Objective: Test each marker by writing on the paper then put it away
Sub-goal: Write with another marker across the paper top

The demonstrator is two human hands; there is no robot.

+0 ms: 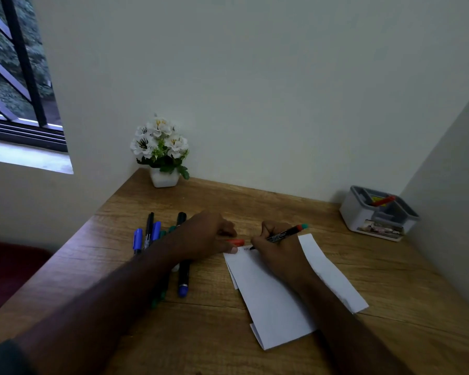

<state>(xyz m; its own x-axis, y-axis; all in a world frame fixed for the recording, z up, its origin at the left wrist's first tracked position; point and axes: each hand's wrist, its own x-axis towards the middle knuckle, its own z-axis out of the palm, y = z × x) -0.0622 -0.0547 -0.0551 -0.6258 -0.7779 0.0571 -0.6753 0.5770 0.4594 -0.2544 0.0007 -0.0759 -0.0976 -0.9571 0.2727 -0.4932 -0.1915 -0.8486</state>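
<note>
Wooden desk set in a corner, plain walls behind and to the right, window far left. Folded white paper lies nearest, running under the right hand. Right hand grips a black marker, tip touching the paper's far end beside small written marks. Left hand just left of it, fingers curled round a red cap, thumb on the paper's corner. Hands close, not touching. Loose markers, blue, black and green, lie under and left of the left forearm, near the desk's left edge. Bare wood right of the right hand. Grey organizer far right at the wall, red marker inside. White flower pot in the far corner.
</note>
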